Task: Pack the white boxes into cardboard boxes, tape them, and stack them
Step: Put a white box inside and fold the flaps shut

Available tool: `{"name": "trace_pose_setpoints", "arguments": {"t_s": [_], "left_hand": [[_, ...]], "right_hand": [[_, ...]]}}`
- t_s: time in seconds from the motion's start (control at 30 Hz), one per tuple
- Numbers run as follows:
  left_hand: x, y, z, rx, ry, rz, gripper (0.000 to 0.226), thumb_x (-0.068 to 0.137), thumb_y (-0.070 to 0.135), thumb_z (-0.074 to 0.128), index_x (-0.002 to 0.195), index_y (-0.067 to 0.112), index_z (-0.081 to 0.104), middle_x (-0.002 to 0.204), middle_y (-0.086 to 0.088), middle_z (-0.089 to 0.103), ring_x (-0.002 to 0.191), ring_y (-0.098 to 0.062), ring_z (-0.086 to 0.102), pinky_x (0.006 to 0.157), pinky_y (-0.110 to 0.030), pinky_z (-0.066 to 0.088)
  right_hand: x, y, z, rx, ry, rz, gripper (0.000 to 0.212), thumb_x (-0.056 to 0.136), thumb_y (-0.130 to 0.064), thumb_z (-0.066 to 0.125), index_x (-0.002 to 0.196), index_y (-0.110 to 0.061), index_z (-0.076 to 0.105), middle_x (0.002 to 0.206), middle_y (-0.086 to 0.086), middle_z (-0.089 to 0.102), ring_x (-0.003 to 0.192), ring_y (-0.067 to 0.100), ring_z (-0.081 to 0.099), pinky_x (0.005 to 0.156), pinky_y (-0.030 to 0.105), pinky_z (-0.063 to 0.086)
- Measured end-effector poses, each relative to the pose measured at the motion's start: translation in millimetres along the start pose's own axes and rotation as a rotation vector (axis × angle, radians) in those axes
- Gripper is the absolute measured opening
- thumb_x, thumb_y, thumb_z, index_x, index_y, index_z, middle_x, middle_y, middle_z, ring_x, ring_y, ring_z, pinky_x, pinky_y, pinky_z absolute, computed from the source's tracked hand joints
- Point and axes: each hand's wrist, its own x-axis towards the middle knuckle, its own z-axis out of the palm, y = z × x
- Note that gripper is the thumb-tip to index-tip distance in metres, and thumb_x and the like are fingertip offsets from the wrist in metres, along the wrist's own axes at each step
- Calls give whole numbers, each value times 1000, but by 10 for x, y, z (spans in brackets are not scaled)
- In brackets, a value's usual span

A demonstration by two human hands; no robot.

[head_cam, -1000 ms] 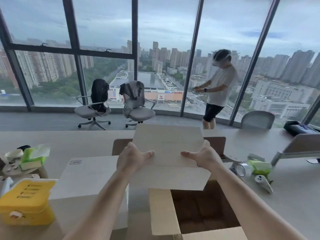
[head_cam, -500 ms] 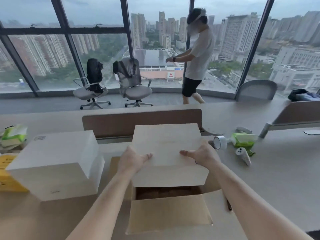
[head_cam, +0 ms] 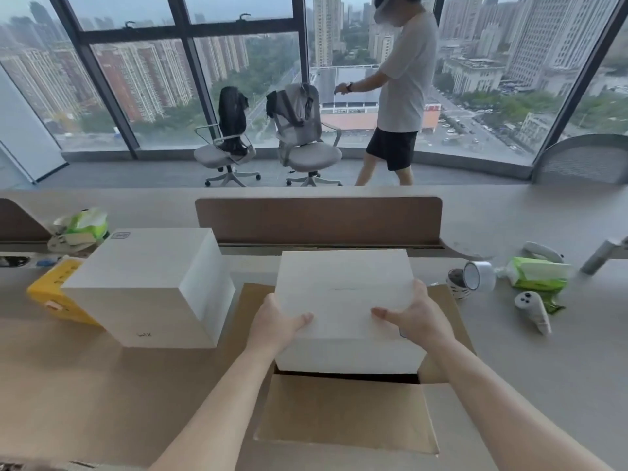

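Observation:
I hold a white box [head_cam: 343,300] from both sides. My left hand [head_cam: 275,324] grips its left edge and my right hand [head_cam: 418,317] grips its right edge, thumbs lying on top. The box's bottom sits in the mouth of an open cardboard box [head_cam: 346,413], whose front flap lies folded out toward me. A dark gap shows between box and flap. A second white box [head_cam: 149,283] stands on the table to the left, apart from my hands.
A tape roll [head_cam: 477,275], a green tissue pack [head_cam: 540,273] and a white controller [head_cam: 533,311] lie at the right. A yellow box [head_cam: 54,294] sits behind the second white box. A brown divider [head_cam: 319,220] crosses the desk. A person [head_cam: 401,90] stands by the windows near two chairs.
The white box has come down from above the cardboard box into its opening, still held by both hands. My view tilted downward. The person at the window stepped left.

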Motion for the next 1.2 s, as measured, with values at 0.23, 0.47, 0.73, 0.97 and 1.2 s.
{"name": "trace_pose_setpoints", "arguments": {"t_s": [0.23,0.47,0.73,0.97,1.2], "left_hand": [[39,-163,163,-33,-24,-31,63,73,48,82,115,18,46,108,8,60,97,-13,61,74,-30,51],[151,-395,351,2,-29,-65,61,73,46,82,116,19,48,114,3,44,95,-16,56,78,-32,45],[282,-679,626,2,-17,-131,44,78,40,76,109,15,57,107,2,49,102,-22,54,89,-40,51],[376,-759,745,116,14,-134,36,79,36,71,101,9,59,103,-6,51,105,-29,50,90,-39,47],[371,-719,738,219,2,-109,29,82,29,64,101,9,54,100,-6,52,101,-27,49,89,-40,47]], "right_hand": [[-12,160,156,0,-16,7,88,71,-58,79,135,-21,30,79,-1,68,58,18,67,71,40,57],[106,354,399,47,-38,54,96,68,-58,81,139,-24,27,89,-5,67,68,21,67,71,43,57],[227,591,708,0,-45,102,104,63,-66,80,143,-24,28,93,-1,63,107,25,53,81,38,51],[280,686,854,-55,-29,144,109,64,-70,76,147,-21,26,104,-3,56,125,24,34,93,43,47],[281,678,868,-133,-29,143,106,63,-74,73,141,-16,32,119,-1,61,124,27,35,92,45,48]]}}
